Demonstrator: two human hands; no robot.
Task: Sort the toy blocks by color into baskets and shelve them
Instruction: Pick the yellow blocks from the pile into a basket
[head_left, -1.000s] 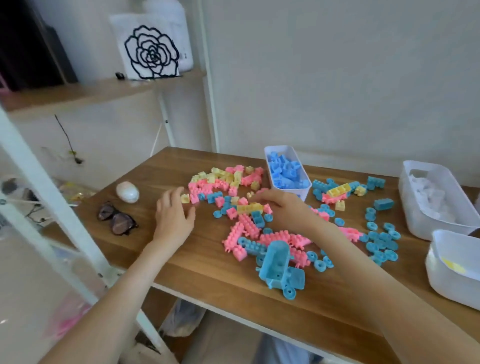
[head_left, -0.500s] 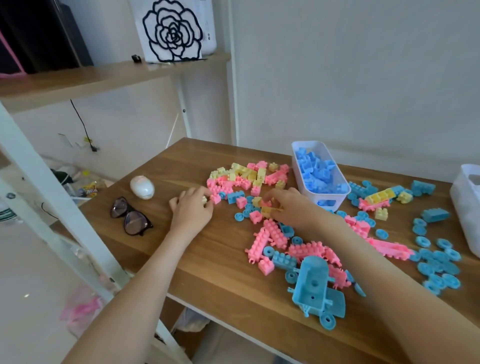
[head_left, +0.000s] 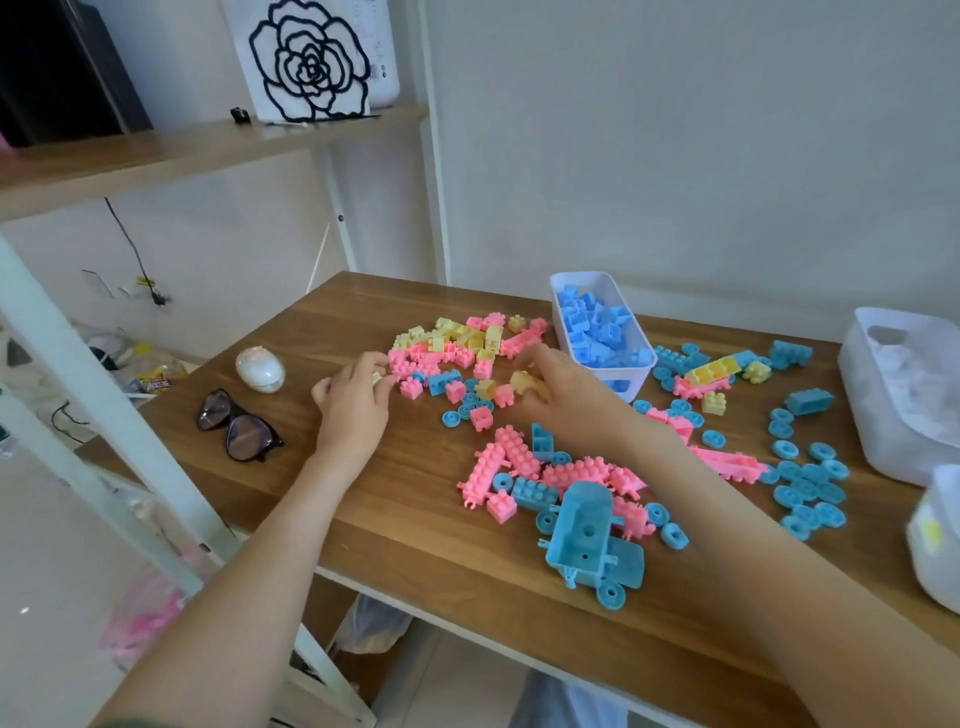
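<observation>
Left hand (head_left: 353, 402) pinches a pale block (head_left: 377, 378), right hand (head_left: 569, 397) a studded yellow block (head_left: 523, 381)

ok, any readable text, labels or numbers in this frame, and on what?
Nothing can be quoted.
Packet beyond the table's left edge: printed lettering, too blurred to read.
White container on the shelf: fine print, too small to read.
Rose picture: drawing only, no words.
</observation>
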